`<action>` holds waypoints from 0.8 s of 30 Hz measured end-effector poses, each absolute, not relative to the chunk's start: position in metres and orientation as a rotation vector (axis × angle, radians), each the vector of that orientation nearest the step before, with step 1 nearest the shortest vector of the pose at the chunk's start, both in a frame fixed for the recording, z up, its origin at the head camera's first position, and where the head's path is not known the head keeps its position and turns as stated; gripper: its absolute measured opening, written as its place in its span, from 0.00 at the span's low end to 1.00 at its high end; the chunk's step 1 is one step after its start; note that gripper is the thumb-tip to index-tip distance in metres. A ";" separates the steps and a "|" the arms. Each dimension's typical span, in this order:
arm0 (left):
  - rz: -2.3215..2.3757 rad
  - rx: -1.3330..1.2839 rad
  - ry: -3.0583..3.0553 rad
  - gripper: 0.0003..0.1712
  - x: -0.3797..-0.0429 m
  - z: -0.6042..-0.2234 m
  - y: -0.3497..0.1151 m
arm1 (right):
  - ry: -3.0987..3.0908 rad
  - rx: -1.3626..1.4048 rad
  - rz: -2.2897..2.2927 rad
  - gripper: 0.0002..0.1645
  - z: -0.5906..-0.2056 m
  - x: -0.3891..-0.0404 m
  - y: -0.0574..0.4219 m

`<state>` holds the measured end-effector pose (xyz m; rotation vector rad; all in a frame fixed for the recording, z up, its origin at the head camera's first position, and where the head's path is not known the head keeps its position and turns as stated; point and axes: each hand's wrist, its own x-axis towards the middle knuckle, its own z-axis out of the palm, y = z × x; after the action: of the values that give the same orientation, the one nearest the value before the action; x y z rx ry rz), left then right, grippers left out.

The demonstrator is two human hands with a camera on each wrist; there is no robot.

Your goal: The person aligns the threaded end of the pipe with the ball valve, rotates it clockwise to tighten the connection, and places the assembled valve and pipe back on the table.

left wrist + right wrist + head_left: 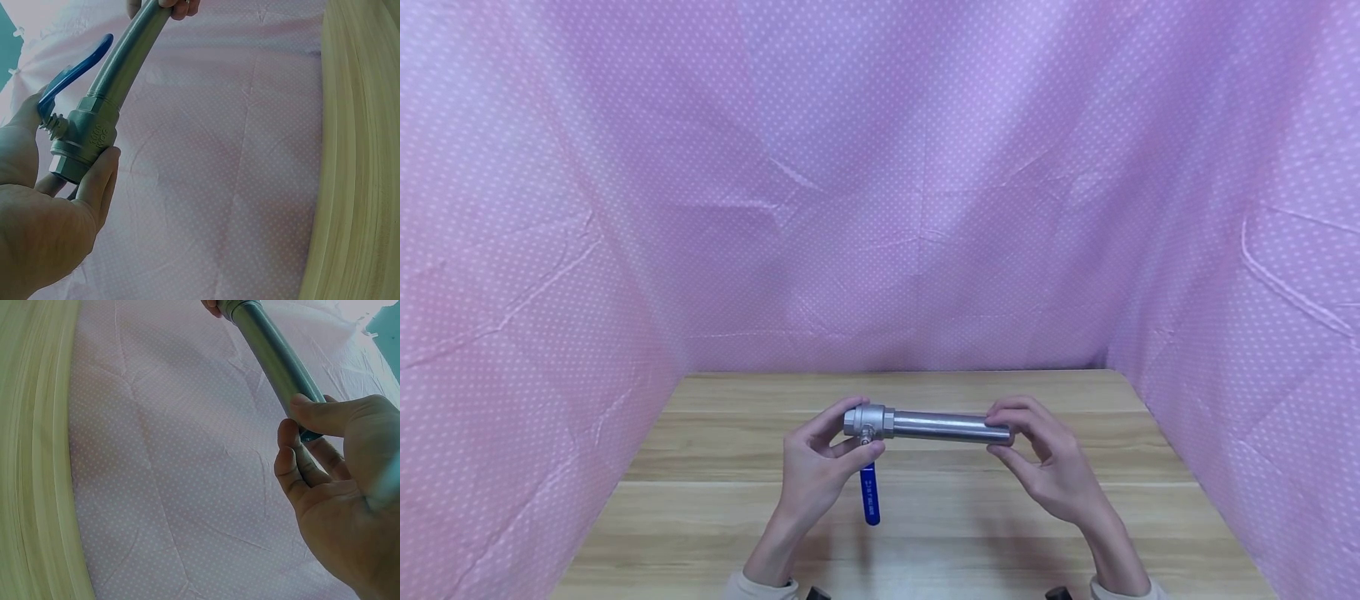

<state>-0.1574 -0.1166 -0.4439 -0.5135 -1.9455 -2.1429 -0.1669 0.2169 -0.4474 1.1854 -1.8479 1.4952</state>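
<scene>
A silver ball valve [870, 417] with a blue lever handle [870, 496] is joined end to end with a straight metal pipe [951, 426]. My left hand [820, 467] grips the valve body, its thumb near the base of the lever. In the head view the lever points toward me; in the left wrist view, raised lettering shows on the valve body [87, 134]. With fingertips and thumb, my right hand [1052, 462] pinches the pipe's far right end. Valve and pipe are held nearly level above the table, the pipe sloping slightly down to the right.
Below the hands lies a wood-grain table [715, 500]. Pink dotted cloth [917, 208] hangs behind it and along both sides. Two small dark objects [817, 593] show at the bottom edge near the wrists.
</scene>
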 end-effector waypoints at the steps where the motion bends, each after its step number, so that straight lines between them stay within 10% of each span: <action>1: -2.143 -0.515 -1.946 0.35 -0.157 -0.444 -0.117 | -1.848 1.185 1.492 0.24 -0.447 -0.167 0.217; 24: -2.164 -0.502 -1.953 0.35 -0.157 -0.444 -0.116 | -1.872 1.153 1.456 0.38 -0.446 -0.166 0.217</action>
<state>-0.1573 -0.1162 -0.4440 -0.5017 -1.9535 -2.1638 -0.1658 0.2169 -0.4459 1.1525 -1.8724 1.4557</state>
